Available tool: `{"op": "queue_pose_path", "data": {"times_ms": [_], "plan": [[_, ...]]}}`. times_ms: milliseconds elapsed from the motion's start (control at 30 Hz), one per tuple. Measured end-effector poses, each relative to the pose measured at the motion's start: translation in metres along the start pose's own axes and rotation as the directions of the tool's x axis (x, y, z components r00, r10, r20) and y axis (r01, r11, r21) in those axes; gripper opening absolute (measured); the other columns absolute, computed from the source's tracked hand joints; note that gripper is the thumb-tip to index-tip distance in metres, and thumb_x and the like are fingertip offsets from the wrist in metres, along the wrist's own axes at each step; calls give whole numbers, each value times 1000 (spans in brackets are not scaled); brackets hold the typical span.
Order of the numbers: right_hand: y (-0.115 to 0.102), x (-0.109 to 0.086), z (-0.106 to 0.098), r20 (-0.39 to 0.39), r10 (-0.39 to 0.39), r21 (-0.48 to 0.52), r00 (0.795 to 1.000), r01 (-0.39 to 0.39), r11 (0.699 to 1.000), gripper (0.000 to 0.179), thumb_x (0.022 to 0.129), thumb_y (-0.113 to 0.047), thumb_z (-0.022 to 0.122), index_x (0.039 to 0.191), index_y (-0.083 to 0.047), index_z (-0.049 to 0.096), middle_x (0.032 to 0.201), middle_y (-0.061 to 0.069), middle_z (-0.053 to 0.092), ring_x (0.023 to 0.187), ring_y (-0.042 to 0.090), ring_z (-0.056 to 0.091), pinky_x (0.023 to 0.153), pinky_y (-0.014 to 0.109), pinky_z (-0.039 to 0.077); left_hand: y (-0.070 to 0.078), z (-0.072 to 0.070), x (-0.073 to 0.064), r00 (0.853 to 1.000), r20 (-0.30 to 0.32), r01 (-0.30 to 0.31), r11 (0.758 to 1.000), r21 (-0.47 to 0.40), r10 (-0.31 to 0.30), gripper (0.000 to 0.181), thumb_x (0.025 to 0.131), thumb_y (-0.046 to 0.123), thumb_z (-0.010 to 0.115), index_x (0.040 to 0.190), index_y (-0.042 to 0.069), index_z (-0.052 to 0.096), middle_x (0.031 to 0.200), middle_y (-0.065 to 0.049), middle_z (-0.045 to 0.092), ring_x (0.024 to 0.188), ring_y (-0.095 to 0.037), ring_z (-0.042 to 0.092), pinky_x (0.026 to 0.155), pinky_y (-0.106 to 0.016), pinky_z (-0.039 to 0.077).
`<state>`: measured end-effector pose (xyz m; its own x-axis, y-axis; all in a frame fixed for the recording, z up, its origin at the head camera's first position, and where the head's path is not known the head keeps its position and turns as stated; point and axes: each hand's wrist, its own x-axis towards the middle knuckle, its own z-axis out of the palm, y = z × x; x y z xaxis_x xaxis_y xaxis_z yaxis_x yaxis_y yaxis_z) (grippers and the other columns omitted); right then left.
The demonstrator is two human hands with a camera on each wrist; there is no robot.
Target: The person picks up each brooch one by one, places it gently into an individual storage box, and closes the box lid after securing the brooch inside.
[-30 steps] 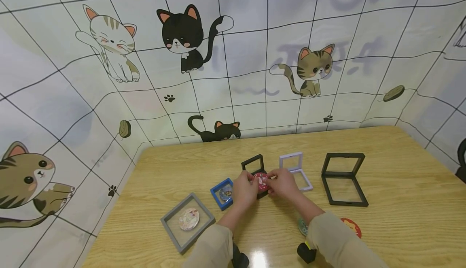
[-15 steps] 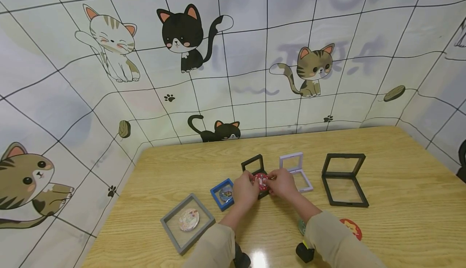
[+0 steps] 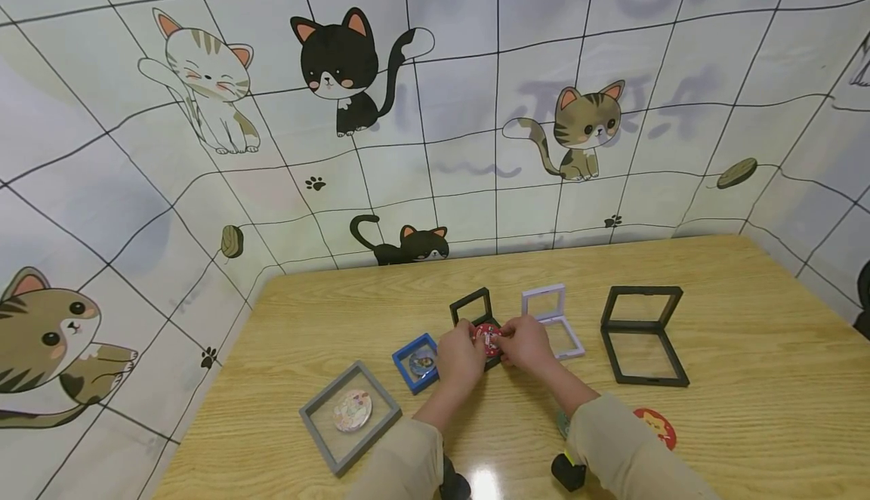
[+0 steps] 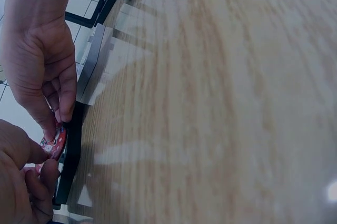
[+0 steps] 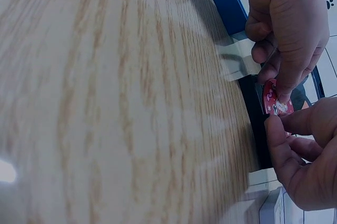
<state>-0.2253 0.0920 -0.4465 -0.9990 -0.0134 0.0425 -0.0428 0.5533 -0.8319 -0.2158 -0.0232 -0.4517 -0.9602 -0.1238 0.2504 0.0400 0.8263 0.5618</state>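
Note:
Near the table's middle, a round red badge [image 3: 487,340] is held by both hands at a small black display frame [image 3: 470,304], whose lid stands raised behind. My left hand [image 3: 460,354] holds the badge's left edge. On the opposite edge, my right hand [image 3: 528,343] pinches with thumb and fingers. The right wrist view shows the badge [image 5: 270,98] tilted against the black frame's edge [image 5: 256,124], fingertips of both hands on it. Whether it is fully inside the frame cannot be told. Fingers hide part of the badge and the frame's lower half.
Left of the hands are a blue frame [image 3: 402,371] and a grey frame [image 3: 318,435], each with a badge. To the right stand an opened lilac frame [image 3: 574,337] and a larger opened black frame [image 3: 632,326]. A red-and-yellow badge [image 3: 656,427] and a green badge [image 3: 563,424] lie near the right sleeve.
Both hands stay at the black frame with only tiny shifts, and the red badge hardly moves. The right forearm has edged left, covering more of the green badge.

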Motion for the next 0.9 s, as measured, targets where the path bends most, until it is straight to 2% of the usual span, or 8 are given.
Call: {"op": "queue_pose_path", "data": {"times_ms": [167, 300, 533, 700, 800, 833, 900], "plan": [[0, 1, 0, -3, 1, -4, 1000, -1, 1000, 11, 77, -1, 66, 75, 8, 63, 61, 12, 62, 43, 19, 60, 42, 24, 47, 1, 2, -1, 1000, -20, -12, 1000, 23, 13, 14, 78, 21, 69, 80, 8, 62, 65, -5, 60, 59, -22, 59, 44, -32, 40], [0, 2, 0, -19, -28, -32, 999, 28, 999, 11, 76, -2, 67, 71, 6, 62, 58, 9, 61, 42, 17, 59, 42, 24, 46, 4, 0, -1, 1000, -24, -15, 999, 31, 15, 14, 77, 20, 69, 82, 8, 63, 68, -7, 61, 64, -25, 61, 47, -35, 42], [-1, 1, -1, -27, -40, -61, 999, 38, 997, 12, 76, -3, 68, 71, 5, 61, 57, 7, 60, 41, 15, 59, 44, 23, 47, 5, 2, -2, 1000, -12, -11, 999, 46, 12, 17, 77, 20, 69, 86, 6, 64, 72, -8, 61, 67, -26, 61, 49, -37, 44], [0, 1, 0, -12, 3, 2, 1000, -3, 1000, 12, 76, -1, 67, 72, 6, 59, 57, 9, 60, 43, 19, 60, 42, 26, 47, 6, 3, -2, 1000, -9, 3, 999, 52, -3, 20, 78, 22, 69, 86, 5, 64, 72, -9, 60, 66, -27, 61, 47, -38, 44], [6, 2, 1, -17, -13, 22, 1000, 14, 1000, 12, 76, -2, 66, 72, 5, 58, 54, 9, 60, 41, 17, 59, 41, 26, 47, 6, 5, -2, 1000, -3, 6, 998, 58, -6, 21, 77, 21, 70, 87, 5, 63, 73, -8, 60, 67, -27, 61, 48, -38, 44], [11, 4, 3, -33, -55, 28, 998, 56, 998, 13, 75, -3, 67, 71, 5, 58, 52, 7, 59, 39, 14, 57, 40, 24, 46, 6, 5, -2, 1000, 0, 7, 998, 60, -7, 21, 77, 21, 70, 88, 5, 63, 74, -9, 60, 67, -27, 61, 48, -38, 44], [14, 6, 4, -37, -65, 16, 997, 65, 998, 14, 75, -5, 67, 71, 5, 58, 52, 7, 59, 38, 12, 56, 39, 24, 45, 6, 5, -2, 1000, 8, 5, 998, 65, -5, 22, 77, 21, 69, 90, 4, 63, 75, -9, 60, 68, -27, 61, 49, -38, 45]]}}
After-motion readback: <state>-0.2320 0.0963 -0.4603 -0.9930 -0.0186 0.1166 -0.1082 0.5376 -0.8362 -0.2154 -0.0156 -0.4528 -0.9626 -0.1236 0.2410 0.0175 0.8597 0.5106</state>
